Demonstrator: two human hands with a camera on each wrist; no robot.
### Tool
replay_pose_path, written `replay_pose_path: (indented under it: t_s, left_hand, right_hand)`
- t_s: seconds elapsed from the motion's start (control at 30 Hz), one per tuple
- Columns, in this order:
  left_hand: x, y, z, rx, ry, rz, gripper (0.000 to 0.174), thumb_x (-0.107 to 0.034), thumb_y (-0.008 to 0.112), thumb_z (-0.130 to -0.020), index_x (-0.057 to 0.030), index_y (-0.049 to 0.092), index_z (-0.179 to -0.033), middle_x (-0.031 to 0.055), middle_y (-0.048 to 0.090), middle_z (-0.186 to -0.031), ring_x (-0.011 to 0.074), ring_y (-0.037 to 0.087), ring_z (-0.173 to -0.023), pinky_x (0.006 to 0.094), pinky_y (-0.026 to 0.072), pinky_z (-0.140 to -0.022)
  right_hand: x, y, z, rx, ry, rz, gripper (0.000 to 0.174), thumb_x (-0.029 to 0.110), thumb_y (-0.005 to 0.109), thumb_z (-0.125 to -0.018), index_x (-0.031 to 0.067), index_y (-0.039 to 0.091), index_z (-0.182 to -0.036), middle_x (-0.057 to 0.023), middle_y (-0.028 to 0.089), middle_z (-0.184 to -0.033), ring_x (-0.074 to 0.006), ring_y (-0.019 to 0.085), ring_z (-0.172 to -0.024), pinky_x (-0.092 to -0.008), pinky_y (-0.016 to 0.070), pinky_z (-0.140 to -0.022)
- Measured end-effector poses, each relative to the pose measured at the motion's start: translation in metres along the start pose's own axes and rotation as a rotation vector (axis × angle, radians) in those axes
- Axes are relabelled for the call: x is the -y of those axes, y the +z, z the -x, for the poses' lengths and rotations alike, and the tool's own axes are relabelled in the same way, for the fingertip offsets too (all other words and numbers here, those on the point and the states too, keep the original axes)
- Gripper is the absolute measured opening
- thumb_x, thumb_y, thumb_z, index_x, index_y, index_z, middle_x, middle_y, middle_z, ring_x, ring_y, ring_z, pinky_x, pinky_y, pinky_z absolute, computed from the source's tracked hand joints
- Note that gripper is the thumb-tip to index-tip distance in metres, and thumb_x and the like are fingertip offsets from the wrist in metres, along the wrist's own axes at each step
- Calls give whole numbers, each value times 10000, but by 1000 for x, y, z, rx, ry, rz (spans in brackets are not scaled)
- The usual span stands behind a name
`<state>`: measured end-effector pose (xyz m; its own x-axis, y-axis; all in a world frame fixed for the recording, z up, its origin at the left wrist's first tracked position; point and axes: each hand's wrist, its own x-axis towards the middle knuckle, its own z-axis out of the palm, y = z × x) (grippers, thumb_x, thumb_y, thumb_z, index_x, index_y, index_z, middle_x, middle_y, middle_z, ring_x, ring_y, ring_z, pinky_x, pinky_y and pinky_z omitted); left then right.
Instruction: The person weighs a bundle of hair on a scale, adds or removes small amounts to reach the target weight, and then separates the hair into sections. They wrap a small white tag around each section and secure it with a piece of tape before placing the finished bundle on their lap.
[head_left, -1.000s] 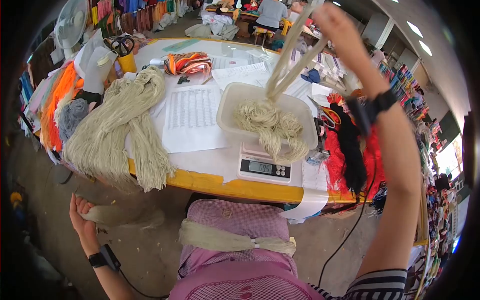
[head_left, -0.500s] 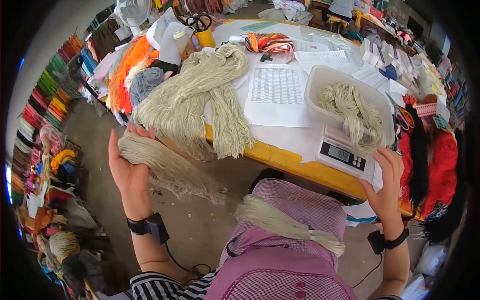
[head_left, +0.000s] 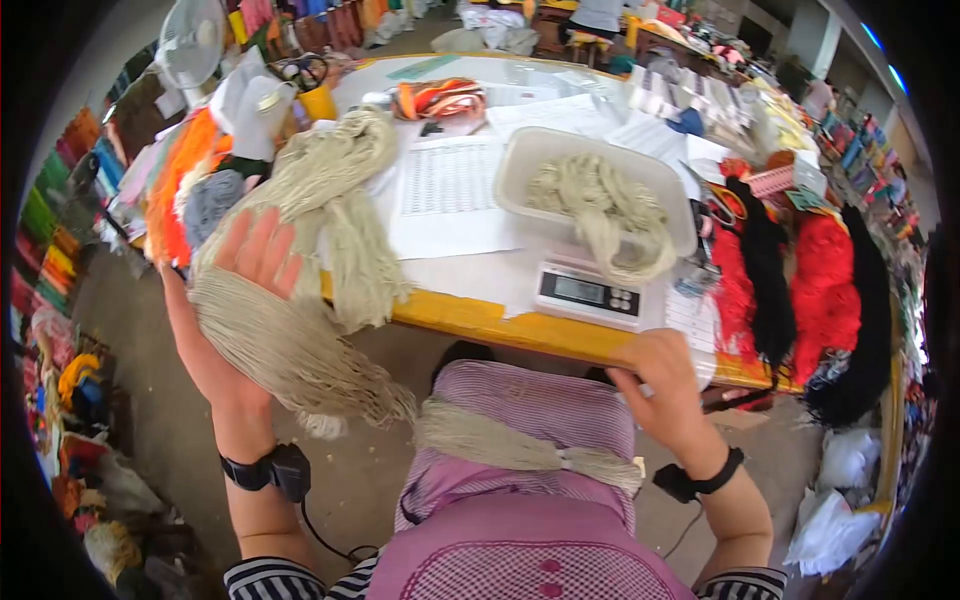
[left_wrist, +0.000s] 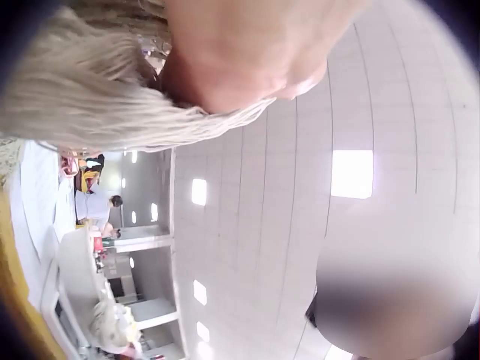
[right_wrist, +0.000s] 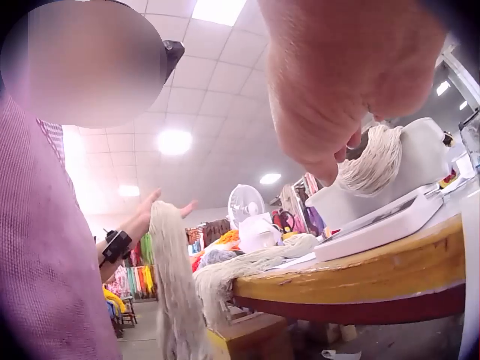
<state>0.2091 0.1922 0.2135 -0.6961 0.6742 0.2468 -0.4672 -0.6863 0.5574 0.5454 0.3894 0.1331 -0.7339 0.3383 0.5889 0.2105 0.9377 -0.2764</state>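
Observation:
A bundle of beige yarn (head_left: 300, 340) lies draped across my left hand (head_left: 225, 375), which is palm up with straight fingers, its loose ends hanging toward my lap. My right hand (head_left: 665, 390) is by the table's front edge, just below the digital scale (head_left: 590, 293); its fingers are loosely bent, with no yarn seen in them. On the scale stands a white plastic tub (head_left: 515, 185), and a beige skein (head_left: 600, 205) inside hangs partly over its front rim. Another beige bundle (head_left: 490, 440), bound near one end, rests across my lap.
A big heap of beige yarn (head_left: 350, 200) hangs over the table edge (head_left: 460, 315) beyond my left hand. Printed sheets (head_left: 450, 190) lie left of the tub. Red yarn (head_left: 825, 290) and black yarn (head_left: 765, 280) hang at the right. A fan (head_left: 190, 45) stands at the back left.
My right hand, earlier raised high with strands from the tub, has come down past the scale to the table edge. My left hand has risen with the yarn bundle. The strands are back in the tub.

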Motion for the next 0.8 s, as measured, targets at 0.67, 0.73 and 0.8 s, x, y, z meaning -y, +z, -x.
replay_pose_path:
  t_s: [0.67, 0.73, 0.8]
  left_hand:
    - [147, 31, 26, 79, -595, -155, 415, -211, 528, -978, 3, 462, -1327, 103, 593, -1168, 197, 568, -1094, 329, 458, -943]
    - [143, 14, 17, 177, -537, -238, 332, -249, 532, -985, 3, 529, -1200, 14, 562, -805, 107, 514, -726, 276, 442, -726]
    - [139, 33, 16, 59, -564, -313, 310, -288, 530, -989, -6, 556, -1113, -38, 420, -649, 69, 336, -589, 244, 338, -604]
  right_hand:
    - [30, 29, -36, 196, 512, -896, 373, 274, 611, -937, 3, 569, -1189, -100, 643, -962, -126, 602, -801, -273, 478, -696]
    - [16, 14, -45, 39, 582, -767, 382, 260, 638, -916, 2, 568, -1189, -126, 650, -977, -157, 633, -788, -298, 495, -666]
    - [3, -1, -56, -12, 879, -527, 425, 255, 692, -862, 0, 567, -1179, -158, 653, -1005, -249, 662, -768, -360, 513, -633]
